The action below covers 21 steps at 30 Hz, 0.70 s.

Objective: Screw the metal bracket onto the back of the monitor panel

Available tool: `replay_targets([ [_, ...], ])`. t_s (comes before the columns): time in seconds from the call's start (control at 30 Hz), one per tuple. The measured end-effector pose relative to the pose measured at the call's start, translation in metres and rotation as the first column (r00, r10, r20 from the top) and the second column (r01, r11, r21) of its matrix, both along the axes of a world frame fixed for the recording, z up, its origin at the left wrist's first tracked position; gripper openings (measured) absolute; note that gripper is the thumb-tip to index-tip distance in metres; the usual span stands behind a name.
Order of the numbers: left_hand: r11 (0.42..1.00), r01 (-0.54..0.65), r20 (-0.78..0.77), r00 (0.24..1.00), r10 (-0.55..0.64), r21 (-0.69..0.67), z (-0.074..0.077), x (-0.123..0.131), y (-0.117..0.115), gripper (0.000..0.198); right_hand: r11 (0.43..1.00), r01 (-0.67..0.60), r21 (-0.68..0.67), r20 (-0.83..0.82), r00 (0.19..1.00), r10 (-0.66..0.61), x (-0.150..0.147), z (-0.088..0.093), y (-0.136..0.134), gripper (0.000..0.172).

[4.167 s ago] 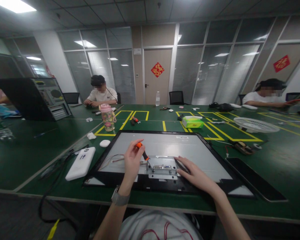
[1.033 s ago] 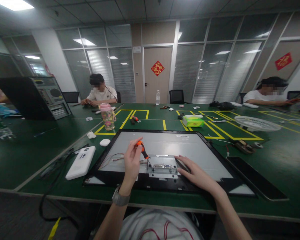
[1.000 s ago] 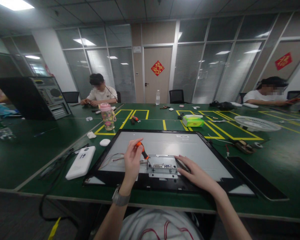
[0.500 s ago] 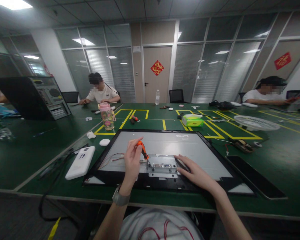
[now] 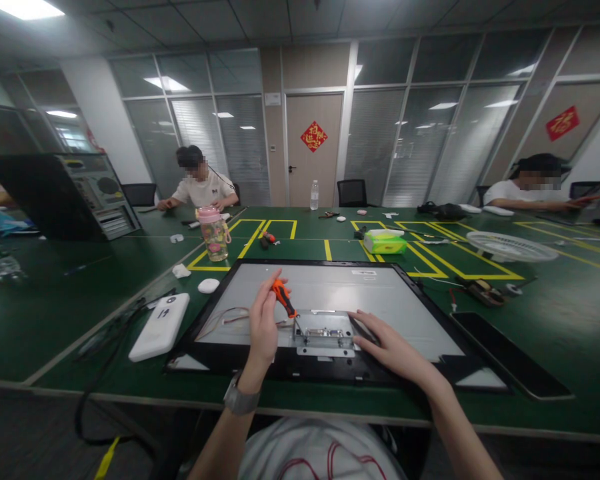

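Note:
A flat display panel [image 5: 245, 287] with a black frame lies back side up on the green table before me. On its lower middle sits a metal bracket [image 5: 325, 348] with video connectors. My left hand [image 5: 265, 323] has its fingers around the handle of an orange and black screwdriver [image 5: 283, 299], which tilts so that its tip reaches down to the bracket's left end. My right hand [image 5: 385, 341] rests on the bracket's right side, thumb at its edge and fingers stretched over a dark part beside it. Thin cables [image 5: 225, 317] run left of the bracket.
Left of the panel lie a white power bank [image 5: 160, 328], a white round case [image 5: 209, 286] and black cables. A dark phone-like slab [image 5: 513, 353] is at the right. Beyond stand a pink-lidded bottle [image 5: 213, 237] and a green tissue pack [image 5: 385, 243]. Other people sit around the table.
My left hand's fingers have shifted around the screwdriver handle, showing more of it. The screwdriver's tip stays at the bracket's left end, and my right hand holds its place.

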<state>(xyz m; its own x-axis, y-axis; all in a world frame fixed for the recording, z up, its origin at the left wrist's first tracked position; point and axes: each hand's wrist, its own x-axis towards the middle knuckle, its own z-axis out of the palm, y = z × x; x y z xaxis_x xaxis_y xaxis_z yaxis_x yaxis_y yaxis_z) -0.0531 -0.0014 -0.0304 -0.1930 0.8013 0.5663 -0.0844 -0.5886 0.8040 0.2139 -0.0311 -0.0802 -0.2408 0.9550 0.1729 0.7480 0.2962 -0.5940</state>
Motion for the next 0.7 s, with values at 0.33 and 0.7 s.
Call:
replay_targets([
  [0.33, 0.988, -0.090, -0.033, 0.995, 0.095, 0.125, 0.0009, 0.0011, 0.0001, 0.024, 1.000, 0.000, -0.029, 0.001, 1.000, 0.000, -0.0024, 0.0070, -0.0026, 0.060],
  [0.7, 0.999, -0.044, -0.025, 0.999, 0.045, 0.032, 0.0019, 0.0005, -0.0022, 0.029, 0.999, 0.008, -0.046, 0.005, 1.000, -0.007, -0.0024, 0.0070, -0.0033, 0.060],
])
